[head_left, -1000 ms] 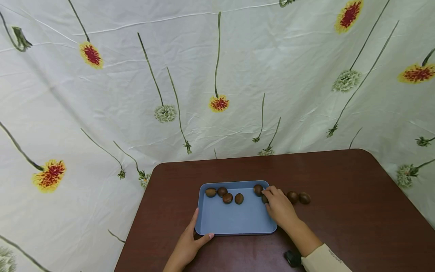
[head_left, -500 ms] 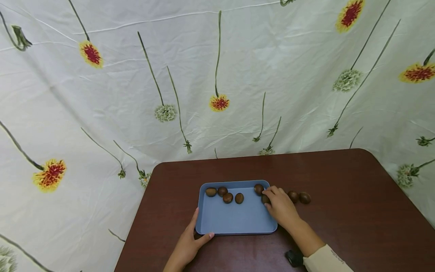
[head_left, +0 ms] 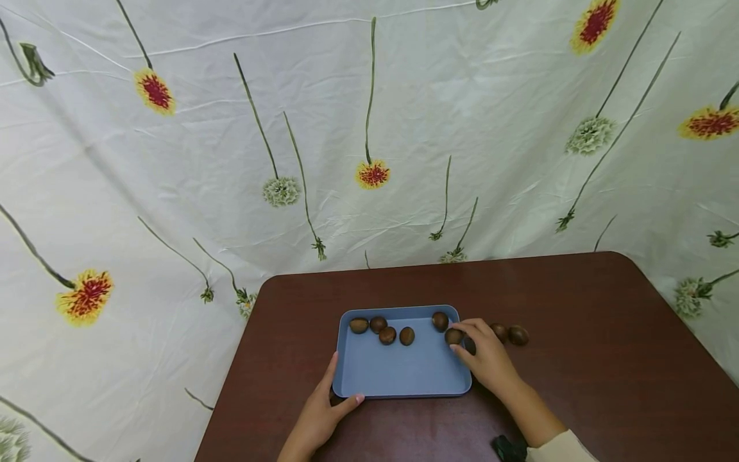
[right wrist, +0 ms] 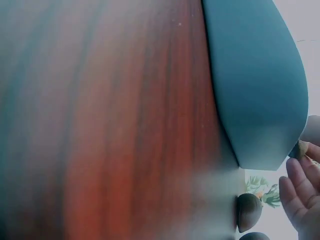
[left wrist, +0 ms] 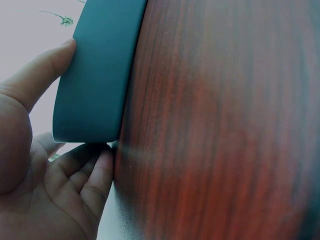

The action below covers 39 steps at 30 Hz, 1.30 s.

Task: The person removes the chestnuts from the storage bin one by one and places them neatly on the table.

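A blue tray (head_left: 398, 375) with several brown chestnuts on it lies on the table. My left hand (head_left: 317, 410) holds its near left corner, thumb on the front wall and fingers at the left side; in the left wrist view the lower fingers bend in at the corner. At the tray's right side, my right hand (head_left: 487, 359) pinches a chestnut (head_left: 453, 336) between thumb and fingers, just inside the rim. Another chestnut (head_left: 440, 321) sits right behind it. Under the right palm, a dark chestnut (head_left: 470, 346) shows beside the tray's right wall.
Four-sided and dark brown, the wooden table (head_left: 583, 359) reaches back to a white flowered cloth (head_left: 404, 96). Two chestnuts, one nearer (head_left: 499, 332) and one farther right (head_left: 518, 335), lie right of the tray. A black object (head_left: 508, 448) is by the right wrist.
My right hand has shifted slightly right, and the pinched chestnut, now showing more fully, has moved a little with it. The dark chestnut under the palm has come into view. The left hand stays put.
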{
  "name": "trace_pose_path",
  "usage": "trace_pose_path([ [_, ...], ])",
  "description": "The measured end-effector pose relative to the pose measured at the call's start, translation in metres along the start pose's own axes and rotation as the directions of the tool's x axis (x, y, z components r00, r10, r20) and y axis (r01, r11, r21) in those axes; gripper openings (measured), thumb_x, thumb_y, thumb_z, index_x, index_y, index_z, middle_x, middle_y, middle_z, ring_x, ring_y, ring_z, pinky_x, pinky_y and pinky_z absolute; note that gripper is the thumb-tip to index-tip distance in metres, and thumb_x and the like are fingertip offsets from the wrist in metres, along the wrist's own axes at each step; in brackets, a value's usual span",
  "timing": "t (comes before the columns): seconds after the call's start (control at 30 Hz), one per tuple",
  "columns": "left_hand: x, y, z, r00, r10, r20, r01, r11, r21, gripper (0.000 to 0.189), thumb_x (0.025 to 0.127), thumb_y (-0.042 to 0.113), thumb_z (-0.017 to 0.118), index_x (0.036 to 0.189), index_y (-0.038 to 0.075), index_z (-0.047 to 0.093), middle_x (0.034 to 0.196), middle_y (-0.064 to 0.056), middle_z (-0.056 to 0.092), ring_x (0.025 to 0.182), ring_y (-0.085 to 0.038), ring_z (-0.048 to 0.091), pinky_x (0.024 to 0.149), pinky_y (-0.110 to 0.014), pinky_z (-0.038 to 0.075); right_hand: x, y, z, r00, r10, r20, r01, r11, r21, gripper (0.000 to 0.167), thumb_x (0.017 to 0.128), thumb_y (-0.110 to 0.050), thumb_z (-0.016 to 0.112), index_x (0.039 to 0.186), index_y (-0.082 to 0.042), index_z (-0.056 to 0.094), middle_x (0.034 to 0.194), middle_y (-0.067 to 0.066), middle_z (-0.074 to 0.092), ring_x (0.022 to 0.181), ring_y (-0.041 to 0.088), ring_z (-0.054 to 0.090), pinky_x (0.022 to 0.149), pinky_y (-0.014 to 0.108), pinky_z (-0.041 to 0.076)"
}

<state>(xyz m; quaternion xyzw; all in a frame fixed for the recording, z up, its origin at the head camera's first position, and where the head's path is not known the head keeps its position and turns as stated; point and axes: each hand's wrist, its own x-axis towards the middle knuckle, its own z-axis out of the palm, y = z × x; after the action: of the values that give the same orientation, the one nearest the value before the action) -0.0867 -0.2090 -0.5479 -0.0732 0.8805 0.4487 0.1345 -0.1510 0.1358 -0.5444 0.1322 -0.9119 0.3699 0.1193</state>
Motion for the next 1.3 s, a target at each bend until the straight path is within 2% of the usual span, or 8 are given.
trace_pose_path([
  [0.13, 0.0, 0.001, 0.0, 1.0, 0.0, -0.003, 0.0, 1.0, 0.006, 0.111, 0.082, 0.056, 0.078, 0.165, 0.032, 0.009, 0.167, -0.019, 0.023, 0.15, -0.049, 0.028, 0.11, -0.071, 0.033, -0.004, 0.001, -0.004, 1.0, 0.015, -0.018, -0.014, 0.999, 0.039, 0.043, 0.088, -0.015, 0.08, 0.129, -0.01, 0.068, 0.122, 0.005, 0.06, 0.103, 0.016, 0.061, 0.085, 0.039, 0.055],
  [0.3, 0.001, 0.001, 0.0, 1.0, -0.005, -0.004, 0.005, 1.0, 0.006, 0.111, 0.082, 0.056, 0.079, 0.165, 0.032, 0.009, 0.167, -0.018, 0.024, 0.15, -0.049, 0.028, 0.11, -0.072, 0.033, -0.008, 0.002, -0.009, 0.998, 0.041, -0.055, -0.038, 0.998, 0.056, 0.043, 0.088, -0.014, 0.08, 0.129, -0.01, 0.068, 0.124, 0.005, 0.06, 0.104, 0.017, 0.061, 0.086, 0.04, 0.055],
  [0.53, 0.001, 0.001, -0.001, 1.0, -0.004, -0.002, 0.004, 1.0, 0.004, 0.111, 0.082, 0.057, 0.078, 0.165, 0.031, 0.009, 0.167, -0.019, 0.024, 0.149, -0.05, 0.029, 0.11, -0.072, 0.033, -0.014, 0.013, -0.015, 0.986, -0.006, -0.167, 0.015, 0.998, 0.053, 0.045, 0.083, -0.007, 0.083, 0.125, -0.008, 0.069, 0.12, 0.006, 0.062, 0.098, 0.018, 0.064, 0.084, 0.038, 0.057],
  [0.63, 0.001, 0.001, -0.001, 1.0, -0.001, -0.003, 0.001, 1.0, 0.007, 0.11, 0.083, 0.057, 0.078, 0.165, 0.031, 0.009, 0.167, -0.019, 0.024, 0.149, -0.05, 0.029, 0.11, -0.072, 0.033, -0.016, 0.017, -0.02, 0.978, -0.005, -0.208, 0.015, 0.999, 0.046, 0.045, 0.082, -0.005, 0.083, 0.125, -0.007, 0.069, 0.118, 0.006, 0.062, 0.097, 0.02, 0.065, 0.082, 0.036, 0.058],
  [0.93, 0.002, 0.002, -0.001, 1.0, -0.01, -0.002, 0.01, 1.0, 0.014, 0.111, 0.082, 0.058, 0.078, 0.164, 0.033, 0.009, 0.167, -0.019, 0.025, 0.148, -0.051, 0.03, 0.109, -0.072, 0.034, -0.023, 0.031, -0.042, 0.959, 0.033, -0.282, -0.016, 0.998, 0.063, 0.043, 0.082, -0.001, 0.082, 0.123, -0.002, 0.068, 0.116, 0.011, 0.06, 0.094, 0.024, 0.065, 0.084, 0.006, 0.048],
  [1.1, 0.001, 0.002, -0.002, 1.0, -0.02, 0.003, 0.02, 1.0, 0.013, 0.111, 0.082, 0.058, 0.078, 0.164, 0.033, 0.008, 0.167, -0.02, 0.025, 0.148, -0.052, 0.03, 0.109, -0.072, 0.034, -0.029, 0.041, -0.054, 0.952, 0.043, -0.302, -0.035, 0.999, 0.032, 0.045, 0.083, -0.001, 0.082, 0.125, 0.0, 0.067, 0.118, 0.013, 0.059, 0.096, 0.014, 0.06, 0.084, 0.003, 0.046],
  [1.3, 0.0, 0.002, -0.002, 1.0, -0.024, 0.009, 0.023, 1.0, 0.013, 0.112, 0.081, 0.058, 0.078, 0.164, 0.032, 0.008, 0.167, -0.02, 0.025, 0.148, -0.051, 0.03, 0.109, -0.071, 0.034, -0.038, 0.053, -0.068, 0.945, 0.096, -0.313, -0.098, 0.995, 0.009, 0.047, 0.083, -0.002, 0.081, 0.127, -0.001, 0.066, 0.12, 0.014, 0.058, 0.102, -0.011, 0.046, 0.087, 0.002, 0.041],
])
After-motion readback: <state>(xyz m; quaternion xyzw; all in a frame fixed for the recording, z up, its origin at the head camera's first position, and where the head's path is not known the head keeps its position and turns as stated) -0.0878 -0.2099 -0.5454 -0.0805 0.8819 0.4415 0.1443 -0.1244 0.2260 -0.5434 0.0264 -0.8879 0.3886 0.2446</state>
